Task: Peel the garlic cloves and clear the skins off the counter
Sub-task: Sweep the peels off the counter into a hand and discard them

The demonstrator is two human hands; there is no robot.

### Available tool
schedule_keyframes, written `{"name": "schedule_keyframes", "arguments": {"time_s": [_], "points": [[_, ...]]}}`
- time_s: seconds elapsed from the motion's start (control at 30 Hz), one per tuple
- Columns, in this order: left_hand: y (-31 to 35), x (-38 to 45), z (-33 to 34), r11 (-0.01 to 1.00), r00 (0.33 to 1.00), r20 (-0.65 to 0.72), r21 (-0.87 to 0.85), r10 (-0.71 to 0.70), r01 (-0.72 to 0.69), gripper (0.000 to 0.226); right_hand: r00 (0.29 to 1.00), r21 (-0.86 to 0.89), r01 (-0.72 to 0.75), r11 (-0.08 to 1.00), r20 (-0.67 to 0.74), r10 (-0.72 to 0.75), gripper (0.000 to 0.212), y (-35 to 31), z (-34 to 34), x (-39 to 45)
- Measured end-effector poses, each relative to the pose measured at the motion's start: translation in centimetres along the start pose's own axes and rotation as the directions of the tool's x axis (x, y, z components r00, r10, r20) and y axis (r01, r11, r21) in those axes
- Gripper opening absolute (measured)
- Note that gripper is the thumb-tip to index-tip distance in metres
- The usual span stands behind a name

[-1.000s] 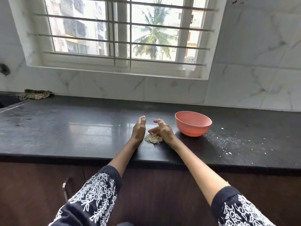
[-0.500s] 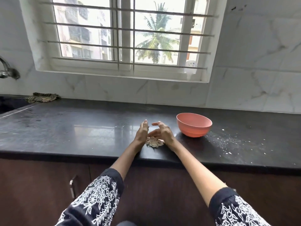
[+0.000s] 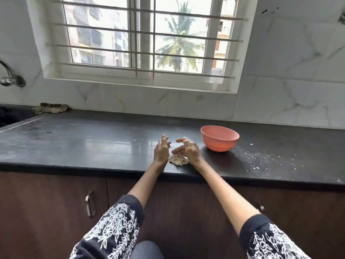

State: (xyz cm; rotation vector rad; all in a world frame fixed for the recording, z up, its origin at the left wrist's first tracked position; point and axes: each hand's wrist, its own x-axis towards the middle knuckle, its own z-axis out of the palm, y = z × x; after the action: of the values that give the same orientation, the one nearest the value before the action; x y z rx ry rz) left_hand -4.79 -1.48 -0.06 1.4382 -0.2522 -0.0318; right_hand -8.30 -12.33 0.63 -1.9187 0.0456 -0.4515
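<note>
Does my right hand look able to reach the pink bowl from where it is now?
Probably yes: the right hand is just left of the pink bowl, with only bare counter between them.
</note>
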Motion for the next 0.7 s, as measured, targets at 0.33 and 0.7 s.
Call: {"name": "schedule_keyframes", "arguments": {"time_s": [0.33, 0.7], "points": [[0.2, -0.1, -0.2, 1.0, 0.996, -0.091, 0.028, 0.016, -0.013, 0.052, 0.991, -0.099, -0.079, 0.992, 0.103, 0.09, 0.036, -0.5, 0.8, 2.2], [0.0, 1.4, -0.5, 0.999, 0.999, 0.018, 0.006, -0.037, 0.036, 0.054, 0.994, 0.199, -0.069, 0.977, 0.096, 0.051, 0.038, -0.2, -0.2, 0.9]]}}
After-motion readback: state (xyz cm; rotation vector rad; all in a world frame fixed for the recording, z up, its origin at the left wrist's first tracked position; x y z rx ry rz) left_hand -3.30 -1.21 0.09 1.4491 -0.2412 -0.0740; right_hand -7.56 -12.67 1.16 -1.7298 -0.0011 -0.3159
